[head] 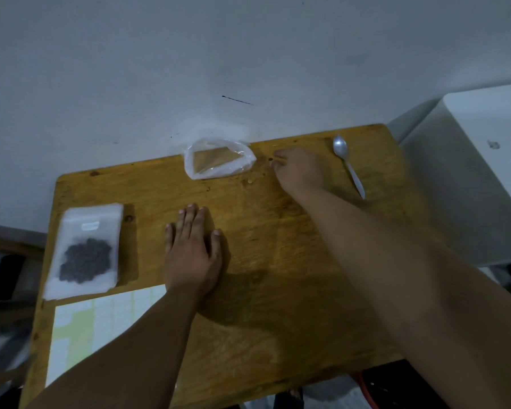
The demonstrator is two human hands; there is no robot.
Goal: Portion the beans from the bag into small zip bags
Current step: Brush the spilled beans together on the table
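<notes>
A small frosted zip bag (86,249) holding dark beans lies flat at the table's left side. A crumpled clear plastic bag (219,159), which looks empty, lies open at the back edge. My left hand (192,249) rests flat on the wood at the middle, fingers straight. My right hand (298,172) reaches to the back, just right of the clear bag. Its thumb and fingertips curl in around a tiny dark bean (270,158) on the table. A metal spoon with a white handle (348,165) lies to the right of that hand.
The wooden table (278,276) stands against a grey-white wall. A printed paper sheet (101,320) lies at the front left. A few crumbs (250,181) sit near the clear bag. A white cabinet (478,172) stands to the right, and dark clutter lies off the left edge.
</notes>
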